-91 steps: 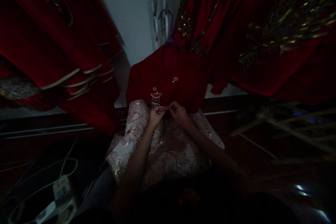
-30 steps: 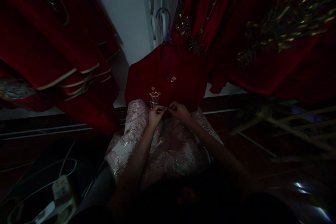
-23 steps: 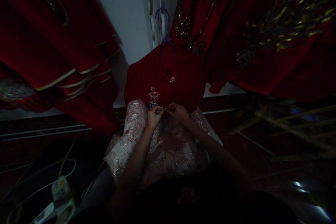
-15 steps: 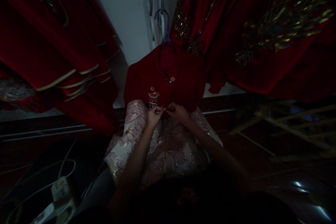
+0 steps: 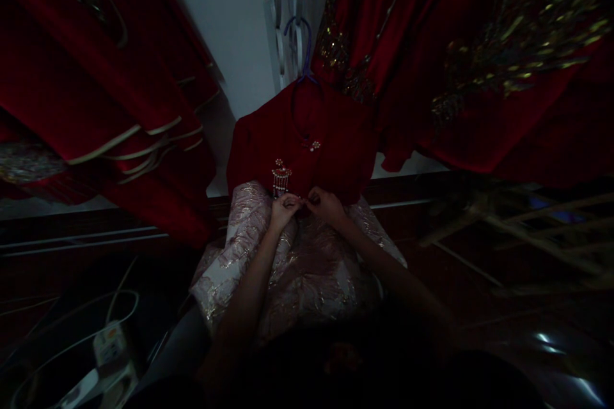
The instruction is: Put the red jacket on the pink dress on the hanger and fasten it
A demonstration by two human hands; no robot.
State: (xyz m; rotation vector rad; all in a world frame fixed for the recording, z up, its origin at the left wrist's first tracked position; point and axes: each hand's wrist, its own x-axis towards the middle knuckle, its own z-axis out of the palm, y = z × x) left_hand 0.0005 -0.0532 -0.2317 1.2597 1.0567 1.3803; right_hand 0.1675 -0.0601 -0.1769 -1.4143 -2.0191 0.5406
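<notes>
A red jacket (image 5: 259,140) hangs on a purple hanger (image 5: 307,54), its front facing me. Near its collar is a small beaded ornament (image 5: 314,146), and a tasselled brooch (image 5: 281,174) sits lower on its left side. At the jacket's lower front edge my left hand (image 5: 284,209) is closed in a pinch. My right hand (image 5: 326,206) is pinched just beside it, the fingertips of both nearly meeting. Whatever small part they grip there is too dark to make out. Pinkish-white fabric with metallic threads (image 5: 240,230) lies beneath the hands and forearms.
Red garments with pale piping (image 5: 110,108) hang at left, and a red garment with gold sequins (image 5: 518,45) hangs at right. A wooden rack (image 5: 522,236) stands on the right. At lower left are a power strip (image 5: 109,345) and a white cable (image 5: 132,316).
Both hands stay at the jacket's lower edge. The fingers have shifted only slightly, and the view has moved a little.
</notes>
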